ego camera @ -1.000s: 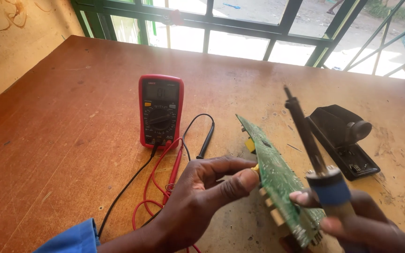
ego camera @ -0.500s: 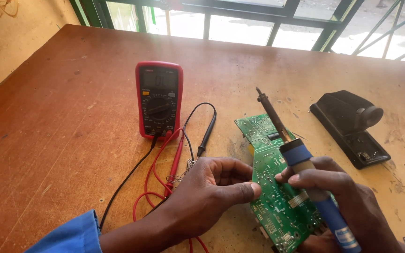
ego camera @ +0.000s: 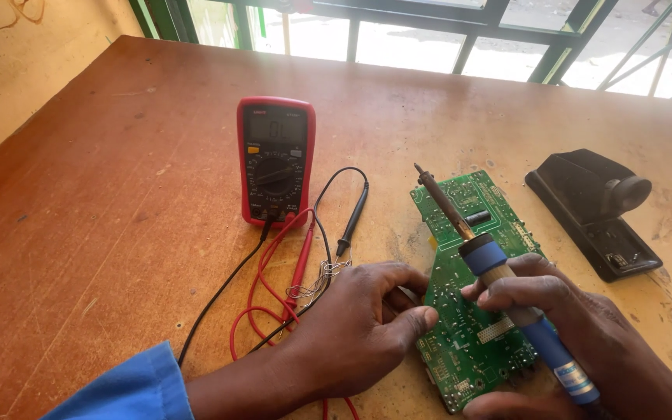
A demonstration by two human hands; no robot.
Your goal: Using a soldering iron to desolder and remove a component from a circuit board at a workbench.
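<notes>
A green circuit board (ego camera: 468,311) lies flat on the brown wooden table (ego camera: 118,194), solder side up. My left hand (ego camera: 367,327) rests at its left edge, thumb and fingertips touching the board. My right hand (ego camera: 569,334) grips a blue-handled soldering iron (ego camera: 499,272), whose dark tip points up and left over the board's far end. A thin coil of solder wire (ego camera: 316,281) lies just left of my left hand.
A red multimeter (ego camera: 275,159) lies face up at the table's middle, with its red probe (ego camera: 302,260) and black probe (ego camera: 353,218) and tangled leads in front of it. A black soldering iron stand (ego camera: 596,210) sits at the right. Green window bars (ego camera: 460,31) run behind.
The board was held tilted on edge between both hands; it now lies flat on the table. The soldering iron has come down and leans over the board.
</notes>
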